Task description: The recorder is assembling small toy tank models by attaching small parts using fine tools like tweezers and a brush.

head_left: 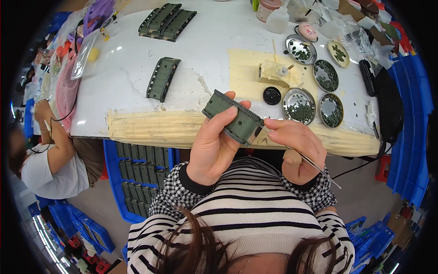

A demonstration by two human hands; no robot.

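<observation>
My left hand (206,153) is closed round a dark green, curved plastic part (244,124) with ridged edges and a small hole in its face. The thumb presses on its face, and the fingers are behind it. In my right hand (303,141) is a pair of metal tweezers (321,171), pinched between thumb and fingers. Their tip meets the right end of the green part; whether they grip something there is too small to tell. A tan wrap covers one digit of that hand. Both hands are over the table's front edge.
On the white table (123,64) lie a single green part (163,78) and a group of them (167,22). Round dishes (299,107) with small green pieces, a black cap (272,95) and a taped block (273,74) stand right. A blue crate (119,196) holds more parts; a person (54,160) sits left.
</observation>
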